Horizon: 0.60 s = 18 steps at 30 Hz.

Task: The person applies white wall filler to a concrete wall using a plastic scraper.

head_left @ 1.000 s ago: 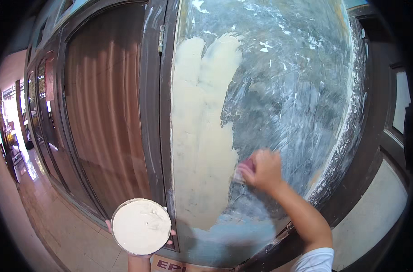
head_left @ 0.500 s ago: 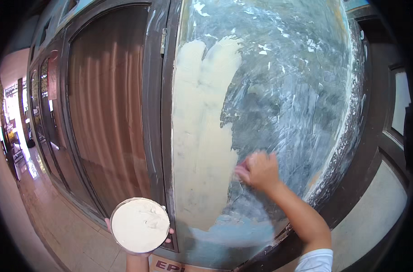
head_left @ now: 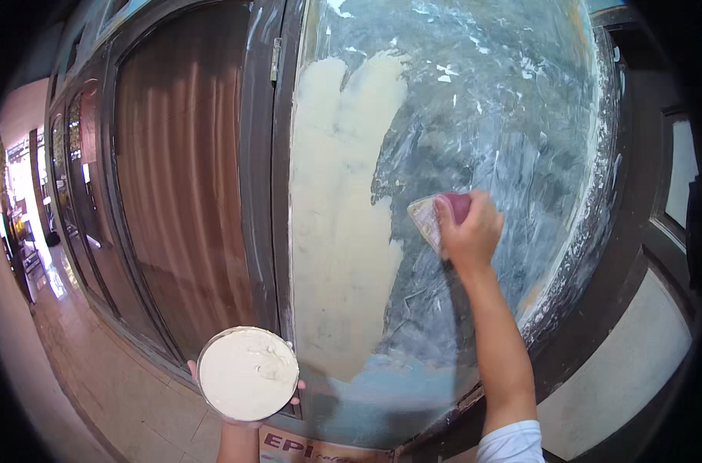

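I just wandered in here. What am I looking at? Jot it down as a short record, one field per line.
Left hand: supports a round bowl of cream paste
Right hand: grips a scraper with a maroon handle
Wall: patchy grey-blue, cream coat along its left side
Left of wall: dark frame, metal hinge, brown curtain

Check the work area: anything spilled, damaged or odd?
Yes: the dark edging along the right side of the wall is blotched with rough white patches; pale smears mark the dark frame left of the wall.
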Tool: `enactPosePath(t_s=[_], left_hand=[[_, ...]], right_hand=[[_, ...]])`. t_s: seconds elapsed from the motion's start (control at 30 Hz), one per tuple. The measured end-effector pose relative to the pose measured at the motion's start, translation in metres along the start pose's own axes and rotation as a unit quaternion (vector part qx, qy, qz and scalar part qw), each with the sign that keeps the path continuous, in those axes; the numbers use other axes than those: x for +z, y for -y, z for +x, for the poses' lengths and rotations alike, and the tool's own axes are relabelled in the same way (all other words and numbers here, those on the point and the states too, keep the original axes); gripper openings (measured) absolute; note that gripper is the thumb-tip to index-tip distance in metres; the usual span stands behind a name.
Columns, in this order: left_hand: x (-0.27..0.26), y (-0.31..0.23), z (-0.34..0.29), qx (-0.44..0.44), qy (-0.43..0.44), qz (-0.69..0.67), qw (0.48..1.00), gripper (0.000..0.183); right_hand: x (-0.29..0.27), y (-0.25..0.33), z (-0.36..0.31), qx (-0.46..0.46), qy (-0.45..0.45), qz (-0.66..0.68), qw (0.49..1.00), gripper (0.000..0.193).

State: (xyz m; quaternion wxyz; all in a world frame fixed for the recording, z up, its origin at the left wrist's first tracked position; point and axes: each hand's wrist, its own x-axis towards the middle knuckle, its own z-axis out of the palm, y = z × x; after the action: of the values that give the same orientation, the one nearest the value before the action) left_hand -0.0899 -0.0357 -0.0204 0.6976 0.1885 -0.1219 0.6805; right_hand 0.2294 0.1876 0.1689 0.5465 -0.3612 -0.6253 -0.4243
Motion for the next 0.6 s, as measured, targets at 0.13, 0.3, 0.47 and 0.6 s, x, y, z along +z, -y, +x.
enactPosePath(t_s=[0.13, 0.3, 0.47, 0.6], left_hand=[[0.008, 0.000, -0.009, 0.016, -0.006, -0.004, 1.000, 0.112], [0.003, 0.002, -0.010, -0.014, -0.019, -0.031, 0.999, 0.112], [-0.030, 0.003, -0.004, -0.058, 0.051, -0.047, 0.996, 0.120], [-0.047, 0.010, -0.002, -0.114, 0.035, -0.092, 0.989, 0.119]], right_hand=[[-0.004, 0.011, -0.028, -0.047, 0.063, 0.072, 0.994, 0.048], [0.003, 0.012, -0.048, -0.165, 0.160, -0.004, 0.973, 0.051], [-0.003, 0.008, 0.006, 0.090, 0.025, 0.018, 0.995, 0.054], [-0.040, 0.060, -0.020, 0.249, 0.233, 0.214, 0.915, 0.053]])
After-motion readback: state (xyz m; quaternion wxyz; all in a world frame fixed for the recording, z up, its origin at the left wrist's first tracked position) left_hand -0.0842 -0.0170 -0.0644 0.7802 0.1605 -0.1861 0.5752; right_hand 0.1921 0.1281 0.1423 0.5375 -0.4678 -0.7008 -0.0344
